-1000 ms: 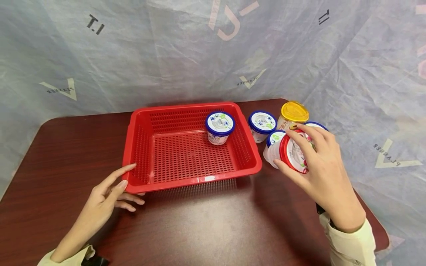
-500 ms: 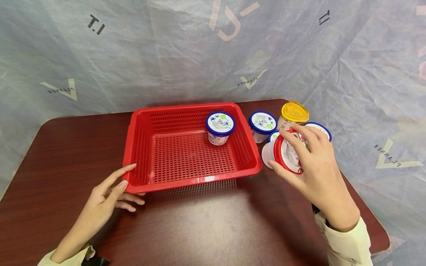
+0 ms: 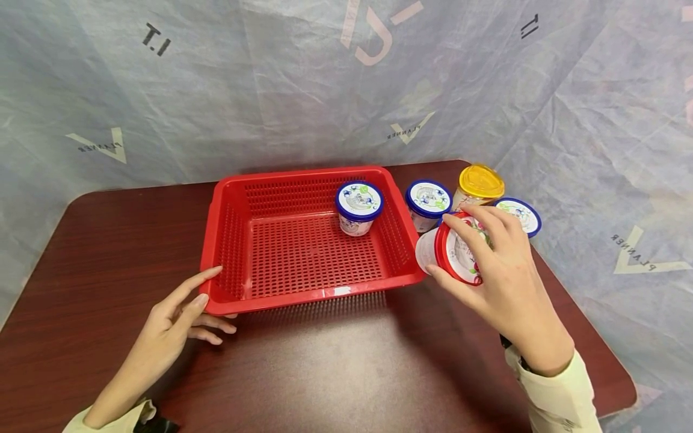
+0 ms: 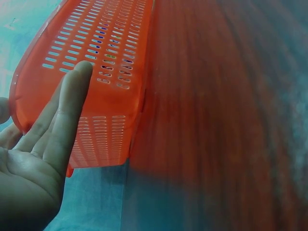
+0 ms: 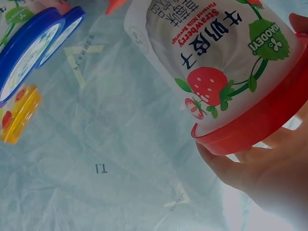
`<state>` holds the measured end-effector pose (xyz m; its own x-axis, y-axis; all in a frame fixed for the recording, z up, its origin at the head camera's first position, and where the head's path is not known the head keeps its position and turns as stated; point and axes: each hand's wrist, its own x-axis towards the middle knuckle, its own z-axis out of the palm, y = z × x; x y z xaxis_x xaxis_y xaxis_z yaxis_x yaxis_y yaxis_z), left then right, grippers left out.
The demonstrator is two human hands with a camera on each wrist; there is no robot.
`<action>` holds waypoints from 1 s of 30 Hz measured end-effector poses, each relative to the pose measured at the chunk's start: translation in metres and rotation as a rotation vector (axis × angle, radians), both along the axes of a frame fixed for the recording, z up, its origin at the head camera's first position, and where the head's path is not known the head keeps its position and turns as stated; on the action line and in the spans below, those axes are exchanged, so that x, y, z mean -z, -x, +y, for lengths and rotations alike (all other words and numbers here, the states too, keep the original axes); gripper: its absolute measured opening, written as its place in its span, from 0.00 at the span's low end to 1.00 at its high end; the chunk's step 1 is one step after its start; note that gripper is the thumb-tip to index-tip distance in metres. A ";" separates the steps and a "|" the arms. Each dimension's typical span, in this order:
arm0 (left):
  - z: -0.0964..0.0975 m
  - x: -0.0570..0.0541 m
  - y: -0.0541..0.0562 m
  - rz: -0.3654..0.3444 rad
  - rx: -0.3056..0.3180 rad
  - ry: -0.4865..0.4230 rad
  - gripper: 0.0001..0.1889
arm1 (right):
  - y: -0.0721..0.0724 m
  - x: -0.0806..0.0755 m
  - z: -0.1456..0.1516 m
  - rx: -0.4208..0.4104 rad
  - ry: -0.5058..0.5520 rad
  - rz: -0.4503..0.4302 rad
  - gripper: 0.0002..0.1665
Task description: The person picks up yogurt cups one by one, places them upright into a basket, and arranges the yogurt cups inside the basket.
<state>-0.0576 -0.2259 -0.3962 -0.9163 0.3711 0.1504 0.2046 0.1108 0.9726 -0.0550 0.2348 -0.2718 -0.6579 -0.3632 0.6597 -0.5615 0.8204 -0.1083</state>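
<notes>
Carried the red-lidded cup (image 3: 452,251) left to near the right end of the red basket (image 3: 295,300), clamped it tilted in the right hand (image 3: 500,276), rested the left hand (image 3: 172,319), loosely spread, on the near-left corner, and, seemingly mid-transfer, needed to clear the rim.

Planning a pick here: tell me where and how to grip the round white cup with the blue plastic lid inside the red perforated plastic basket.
Best from above, I'd judge, gripping the blue plastic lid by its rim: the white cup stands upright, lid overhanging the narrowing body, near the right wall of the red basket, which could crowd a sideways approach.
</notes>
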 end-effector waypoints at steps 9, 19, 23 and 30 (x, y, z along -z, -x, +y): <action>0.001 0.000 0.001 0.000 0.004 0.001 0.24 | 0.003 0.002 -0.008 -0.050 0.010 0.037 0.38; 0.000 0.000 0.000 -0.001 0.000 0.002 0.24 | 0.008 -0.001 -0.021 -0.113 -0.013 0.070 0.35; 0.001 -0.001 0.000 -0.008 -0.002 0.006 0.24 | 0.012 -0.003 -0.025 -0.136 -0.007 0.083 0.34; 0.001 -0.001 0.000 -0.007 0.001 0.002 0.24 | 0.018 -0.003 -0.028 -0.165 -0.039 0.050 0.35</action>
